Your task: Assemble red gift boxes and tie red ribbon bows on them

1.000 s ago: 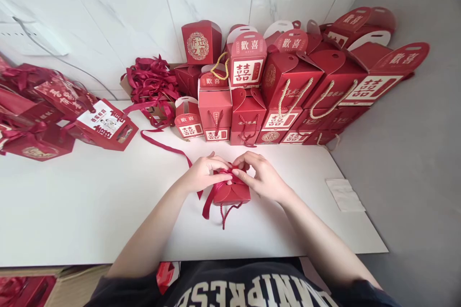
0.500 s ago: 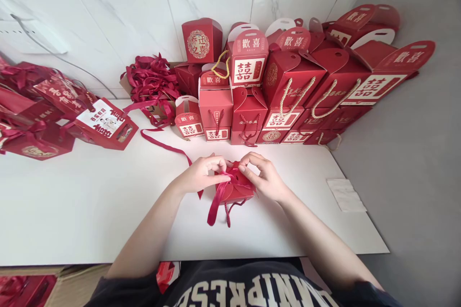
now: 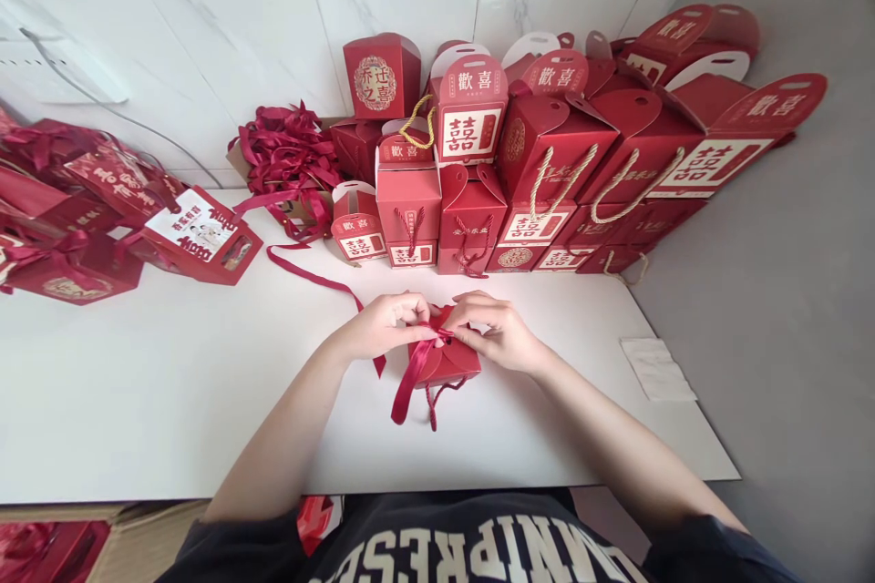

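Note:
A small red gift box (image 3: 447, 366) stands on the white table in front of me, its dark red cord handle (image 3: 433, 408) drooping over the near side. Across the folded top runs a shiny crimson ribbon (image 3: 408, 387), one tail hanging down at the left front. My left hand (image 3: 396, 325) pinches this ribbon at the box's upper left, thumb against fingers. From the right, my right hand (image 3: 496, 331) closes thumb and fingertips on the ribbon near the middle of the top. The fingers partly cover the knot area.
Stacked red gift boxes (image 3: 557, 150) line the wall at the back and right. A heap of crimson ribbons (image 3: 291, 150) fills a carton at back left. Ribbon-tied boxes (image 3: 75, 264) stand far left. A loose ribbon (image 3: 314, 278) trails toward my left hand; a white tissue pack (image 3: 657, 369) lies right.
My right hand has moved slightly left and inward, its fingertips now at the ribbon near the middle of the box top. My left hand keeps its pinch in nearly the same place.

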`<state>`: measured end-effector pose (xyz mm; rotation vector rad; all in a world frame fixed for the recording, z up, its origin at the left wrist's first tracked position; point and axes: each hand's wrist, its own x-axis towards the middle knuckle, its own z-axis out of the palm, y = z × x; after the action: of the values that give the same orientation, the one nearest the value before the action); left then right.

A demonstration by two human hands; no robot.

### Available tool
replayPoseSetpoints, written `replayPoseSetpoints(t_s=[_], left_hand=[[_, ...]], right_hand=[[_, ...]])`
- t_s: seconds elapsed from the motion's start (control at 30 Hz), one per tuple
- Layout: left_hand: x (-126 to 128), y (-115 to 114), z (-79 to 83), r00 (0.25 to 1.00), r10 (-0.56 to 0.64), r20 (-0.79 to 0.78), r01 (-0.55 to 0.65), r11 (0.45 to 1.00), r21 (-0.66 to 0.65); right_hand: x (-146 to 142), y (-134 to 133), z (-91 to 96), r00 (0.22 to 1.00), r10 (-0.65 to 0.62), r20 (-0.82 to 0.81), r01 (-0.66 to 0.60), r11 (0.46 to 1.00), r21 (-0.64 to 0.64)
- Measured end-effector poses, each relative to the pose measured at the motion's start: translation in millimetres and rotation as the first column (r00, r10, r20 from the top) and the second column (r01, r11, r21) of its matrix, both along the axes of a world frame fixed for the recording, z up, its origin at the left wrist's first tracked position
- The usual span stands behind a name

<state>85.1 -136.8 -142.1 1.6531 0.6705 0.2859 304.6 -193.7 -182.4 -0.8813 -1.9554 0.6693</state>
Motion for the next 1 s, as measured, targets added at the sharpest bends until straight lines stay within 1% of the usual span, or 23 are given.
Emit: replayPoseSetpoints(t_s=[0.1,0.2,0.3,0.4,0.53,0.6,0.63,0.7,0.83,0.9,0.93,1.0], left_hand=[[3,0,-1.9,1.000,0.025,-0.003,-0.025,1.000,-0.017],[6,-2,-2.6,0.998,0.069,-0.003,-0.069,0.998,-0.006],[8,-3,-0.7,0.997,0.064,-0.030,-0.063,0.997,0.042],[8,-6,0.9,0.997,0.067,-0.042,-0.062,0.992,0.109],[8,-10,2.8,0.995,0.095,-0.037,-0.086,0.975,0.203],[8,-13,4.5,0.994,0.100,-0.047,-0.083,0.956,0.281],[9,-16,5.4,0.992,0.116,-0.055,-0.091,0.937,0.337],[12,-22,6.0,0.984,0.161,-0.075,-0.109,0.881,0.460],[21,-34,0.1,0.957,0.273,-0.094,-0.141,0.727,0.672],[24,-38,-4.7,0.943,0.323,-0.078,-0.159,0.646,0.747],[25,-39,-6.8,0.940,0.335,-0.068,-0.164,0.618,0.769],[24,-40,-10.1,0.945,0.324,-0.052,-0.159,0.592,0.790]], right_hand=[[6,4,-1.1,0.995,0.043,0.091,-0.056,0.987,0.148],[9,6,-0.5,0.981,0.060,0.185,-0.100,0.972,0.213],[9,6,2.0,0.970,0.068,0.234,-0.119,0.969,0.215],[9,6,5.3,0.968,0.075,0.241,-0.126,0.971,0.202],[9,6,8.6,0.966,0.091,0.240,-0.133,0.978,0.164],[9,6,9.1,0.968,0.085,0.237,-0.123,0.981,0.150],[9,5,8.9,0.969,0.081,0.233,-0.117,0.982,0.145],[9,5,8.1,0.972,0.073,0.223,-0.106,0.985,0.138],[8,3,6.3,0.977,0.055,0.206,-0.085,0.987,0.137],[8,1,6.7,0.979,0.051,0.196,-0.076,0.989,0.124],[8,0,7.2,0.982,0.048,0.181,-0.068,0.992,0.107],[8,-2,8.0,0.992,0.041,0.119,-0.047,0.998,0.045]])
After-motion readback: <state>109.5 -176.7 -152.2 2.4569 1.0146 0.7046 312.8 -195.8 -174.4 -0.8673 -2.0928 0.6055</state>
